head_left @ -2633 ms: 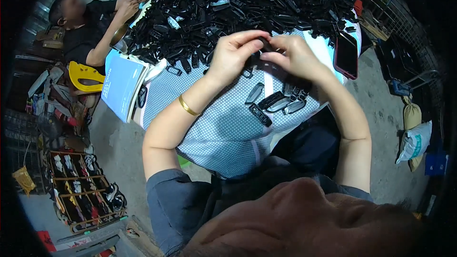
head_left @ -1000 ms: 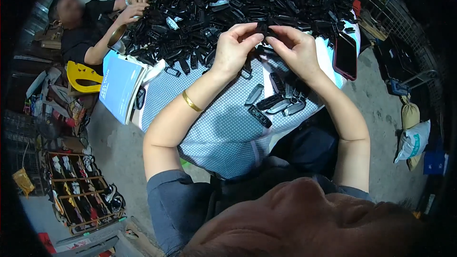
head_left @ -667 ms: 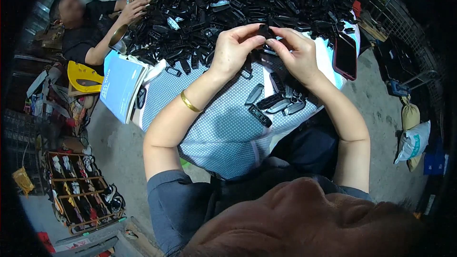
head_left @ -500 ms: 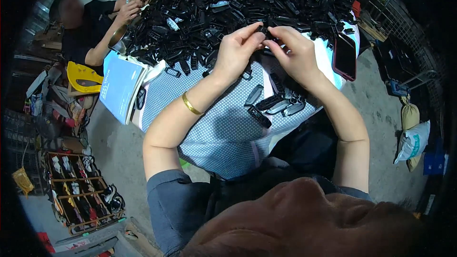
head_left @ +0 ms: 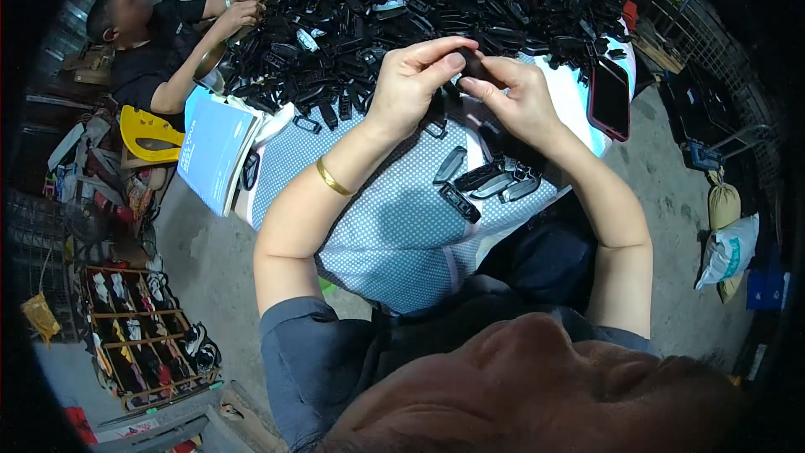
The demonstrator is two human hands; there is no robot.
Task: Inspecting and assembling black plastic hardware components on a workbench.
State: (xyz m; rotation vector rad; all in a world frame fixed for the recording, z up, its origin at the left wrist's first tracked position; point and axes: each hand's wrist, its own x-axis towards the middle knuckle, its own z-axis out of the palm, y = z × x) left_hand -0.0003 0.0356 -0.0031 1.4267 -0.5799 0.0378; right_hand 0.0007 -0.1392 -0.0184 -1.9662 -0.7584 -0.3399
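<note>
Close to the edge of a large pile of black plastic casings (head_left: 394, 33), I hold a small dark oblong piece (head_left: 474, 67) between both hands. My left hand (head_left: 407, 84) pinches one end of it with thumb and fingertips. On its other side, my right hand (head_left: 524, 96) grips it between thumb and index finger. The fingers cover part of the piece, so its exact kind does not show. Nearer to me on the patterned cloth (head_left: 360, 226) lies a small group of black and grey oblong casings (head_left: 499, 180), apart from the pile.
A blue-covered book (head_left: 216, 151) lies at the table's left edge, with a yellow plastic stool (head_left: 142, 134) beyond it. A phone (head_left: 610, 101) rests at the right edge. Across the left corner, another person (head_left: 151, 42) handles small parts beside a metal bowl (head_left: 214, 71).
The held piece has turned and shows more of its dark surface between my fingers. My hands stay nearly in place. The other person's head has lifted slightly.
</note>
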